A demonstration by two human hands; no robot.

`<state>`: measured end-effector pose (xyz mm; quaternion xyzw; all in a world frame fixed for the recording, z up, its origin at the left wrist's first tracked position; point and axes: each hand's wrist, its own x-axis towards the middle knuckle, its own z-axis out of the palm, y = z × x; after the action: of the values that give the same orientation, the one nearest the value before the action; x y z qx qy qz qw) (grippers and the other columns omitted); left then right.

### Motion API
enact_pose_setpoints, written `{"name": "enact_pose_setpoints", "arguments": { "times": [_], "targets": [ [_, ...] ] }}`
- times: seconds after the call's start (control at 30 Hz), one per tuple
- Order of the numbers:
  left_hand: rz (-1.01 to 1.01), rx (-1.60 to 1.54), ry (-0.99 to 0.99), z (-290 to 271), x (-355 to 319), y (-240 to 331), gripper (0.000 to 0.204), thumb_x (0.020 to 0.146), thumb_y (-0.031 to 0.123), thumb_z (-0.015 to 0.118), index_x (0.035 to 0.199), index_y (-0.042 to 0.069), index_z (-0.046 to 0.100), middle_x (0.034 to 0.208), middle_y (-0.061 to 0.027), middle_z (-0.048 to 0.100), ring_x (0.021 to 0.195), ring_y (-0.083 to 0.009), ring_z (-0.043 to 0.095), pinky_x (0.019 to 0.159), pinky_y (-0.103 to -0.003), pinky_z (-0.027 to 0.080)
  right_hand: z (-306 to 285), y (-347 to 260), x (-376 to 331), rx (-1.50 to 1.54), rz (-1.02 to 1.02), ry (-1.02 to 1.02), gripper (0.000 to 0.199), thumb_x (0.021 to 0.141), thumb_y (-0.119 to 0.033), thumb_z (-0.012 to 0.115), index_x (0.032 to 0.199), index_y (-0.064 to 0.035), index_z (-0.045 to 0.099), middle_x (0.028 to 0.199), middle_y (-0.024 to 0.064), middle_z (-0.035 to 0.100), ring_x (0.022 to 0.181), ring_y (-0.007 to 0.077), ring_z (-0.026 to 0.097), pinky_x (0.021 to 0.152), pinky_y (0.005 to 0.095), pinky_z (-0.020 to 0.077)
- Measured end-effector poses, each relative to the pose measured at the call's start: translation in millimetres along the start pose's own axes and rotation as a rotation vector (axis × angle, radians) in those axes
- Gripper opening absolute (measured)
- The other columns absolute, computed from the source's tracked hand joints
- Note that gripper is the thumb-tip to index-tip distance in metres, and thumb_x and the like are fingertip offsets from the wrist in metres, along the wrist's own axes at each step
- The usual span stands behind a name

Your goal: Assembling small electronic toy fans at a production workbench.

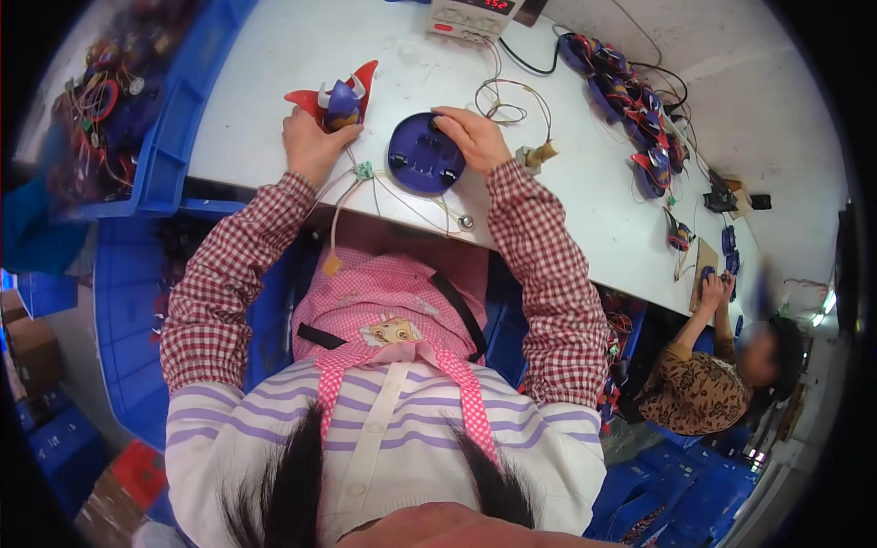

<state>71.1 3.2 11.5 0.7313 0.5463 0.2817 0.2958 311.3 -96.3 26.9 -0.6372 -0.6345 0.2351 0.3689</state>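
Gripping with both hands, we hold two parts of a toy apart on the white worktable. Our left hand is closed around the lower edge of a toy head piece, blue and purple with red fins, which stands tilted on the table, its fins away from us; the hold appears to steady it so that its wires stay slack. Our right hand lies over the right rim of a round dark-blue base, fingers curled on top and pressing it flat, hollow side up; how far the thumb wraps under we cannot tell. The base sits just right of the head piece, near the table's front edge and close to our body, probably so both parts remain within easy reach.

Thin wires run from between the two parts to a small green connector and loop off the table edge toward our pink apron. Beyond the base stands a bench power supply, with leads curling down to a small brass-tipped tool just right of our right hand. Farther right of the base, a row of finished toys lies along the table. Left of the head piece, a blue crate holds more wired parts. Well right of the base, a co-worker's hands are busy at the same table.
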Motion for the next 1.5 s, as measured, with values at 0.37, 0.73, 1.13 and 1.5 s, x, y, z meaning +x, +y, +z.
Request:
{"name": "enact_pose_setpoints", "arguments": {
  "times": [0.37, 0.73, 1.13, 1.5],
  "targets": [
    [0.233, -0.312, 0.097, -24.1, -66.1, -2.6, 0.045, 0.083, 0.023, 0.064, 0.115, -0.004, 0.045, 0.092, -0.0137, 0.051, 0.086, -0.0222, 0.052, 0.075, -0.029, 0.045, -20.4, -41.8, -56.3, -0.276, -0.292, 0.574, 0.035, 0.080, -0.017, 0.067, 0.109, -0.0012, 0.058, 0.106, 0.0076, 0.050, 0.080, 0.0151, 0.051, 0.066, 0.0253, 0.0442],
    [0.224, 0.113, -0.280, 27.3, -2.6, 38.4, 0.041, 0.090, 0.029, 0.050, 0.112, -0.006, 0.048, 0.077, -0.0174, 0.064, 0.069, -0.0322, 0.063, 0.065, -0.036, 0.051, -68.3, 12.7, -72.1, 0.078, 0.383, 0.478, 0.030, 0.080, -0.016, 0.069, 0.101, 0.0022, 0.058, 0.088, 0.0105, 0.060, 0.068, 0.0130, 0.054, 0.059, 0.0232, 0.0452],
    [0.189, 0.021, -0.219, 44.3, -3.9, 37.9, 0.035, 0.083, 0.019, 0.050, 0.108, -0.006, 0.053, 0.078, -0.0199, 0.065, 0.070, -0.0342, 0.063, 0.066, -0.038, 0.050, 18.3, -32.6, -11.3, 0.102, -0.089, 0.438, 0.023, 0.077, -0.007, 0.072, 0.095, 0.0018, 0.061, 0.080, 0.0046, 0.057, 0.058, 0.0109, 0.053, 0.050, 0.0196, 0.0457],
    [0.157, -0.097, -0.264, 47.1, -0.9, 29.4, 0.034, 0.081, 0.018, 0.051, 0.104, -0.007, 0.055, 0.076, -0.0198, 0.065, 0.066, -0.0318, 0.062, 0.059, -0.036, 0.049, 33.1, -36.8, -6.1, -0.210, -0.225, 0.470, 0.023, 0.073, -0.006, 0.074, 0.093, -0.0027, 0.062, 0.081, 0.0042, 0.053, 0.056, 0.0114, 0.048, 0.048, 0.0217, 0.0402]
  ]
}}
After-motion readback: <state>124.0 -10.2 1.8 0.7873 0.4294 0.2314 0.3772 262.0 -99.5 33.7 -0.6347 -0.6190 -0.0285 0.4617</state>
